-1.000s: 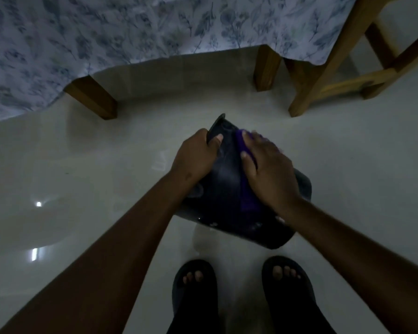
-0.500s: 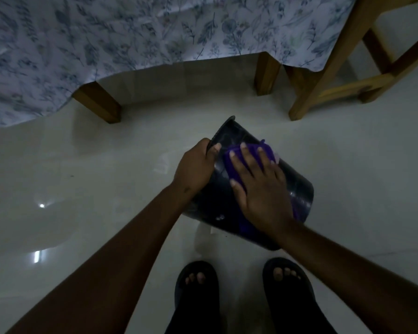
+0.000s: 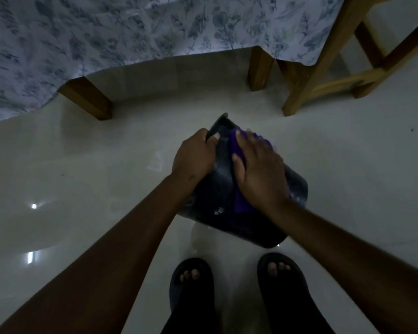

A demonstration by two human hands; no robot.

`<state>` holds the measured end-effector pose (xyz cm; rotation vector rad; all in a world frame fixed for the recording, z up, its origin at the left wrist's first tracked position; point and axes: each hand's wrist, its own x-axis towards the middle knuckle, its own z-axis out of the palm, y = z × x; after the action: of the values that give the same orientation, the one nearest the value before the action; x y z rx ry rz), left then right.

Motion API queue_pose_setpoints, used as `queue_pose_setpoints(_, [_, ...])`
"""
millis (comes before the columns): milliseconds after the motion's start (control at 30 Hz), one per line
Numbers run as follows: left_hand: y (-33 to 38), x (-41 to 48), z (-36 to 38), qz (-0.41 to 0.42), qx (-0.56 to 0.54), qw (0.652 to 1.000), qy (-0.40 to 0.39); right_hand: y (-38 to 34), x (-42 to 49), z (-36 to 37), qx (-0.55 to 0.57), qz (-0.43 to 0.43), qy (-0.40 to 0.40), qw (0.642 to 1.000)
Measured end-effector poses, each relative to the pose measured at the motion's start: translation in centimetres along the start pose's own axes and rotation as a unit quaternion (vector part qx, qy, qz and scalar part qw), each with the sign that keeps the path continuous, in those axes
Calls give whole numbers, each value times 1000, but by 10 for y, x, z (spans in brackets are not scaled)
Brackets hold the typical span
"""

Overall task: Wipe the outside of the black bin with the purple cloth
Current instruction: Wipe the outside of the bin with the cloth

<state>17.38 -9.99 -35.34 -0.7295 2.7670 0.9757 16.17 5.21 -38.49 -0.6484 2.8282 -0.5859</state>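
The black bin (image 3: 217, 201) is tipped over above the pale floor, its rim pointing away from me and its base near my feet. My left hand (image 3: 194, 156) grips the bin's rim on the left, fingers curled over the edge. My right hand (image 3: 258, 169) lies flat on the bin's upper side and presses the purple cloth (image 3: 239, 198) against it. The cloth shows past my fingertips and under my palm; most of it is hidden by the hand.
A table with wooden legs (image 3: 87, 100) and a blue floral tablecloth (image 3: 130, 32) stands just beyond the bin. A wooden chair or stool frame (image 3: 323, 68) is at the upper right. My feet in dark sandals (image 3: 282, 285) are right below the bin.
My right hand with the cloth slid back up the bin toward the rim after moving down its side. The bin tilted slightly. My left hand kept its hold on the rim.
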Motion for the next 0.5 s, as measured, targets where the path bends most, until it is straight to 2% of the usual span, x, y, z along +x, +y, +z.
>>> queue_pose_setpoints(67, [4,-1,-7,-10,-30,999,-21,11,22,-4,45,35,-15,998])
queue_pose_setpoints(133, [0,-8,-20,-22,-134,986,-91,19,27,-4,67,41,-25,997])
queue_pose_setpoints(200, [-15,-27,-25,-20,-172,976,-130,22,29,-5,78,38,-46,995])
queue_pose_setpoints(267, [-27,-42,-19,-2,-130,988,-87,23,29,-3,68,28,-52,996])
queue_pose_setpoints(367, [-25,-35,-10,1,-80,997,-20,15,2,1,-7,-3,-15,1000])
queue_pose_setpoints(500, [-11,-12,-10,16,-84,996,-31,-1,-40,5,-40,-14,0,999])
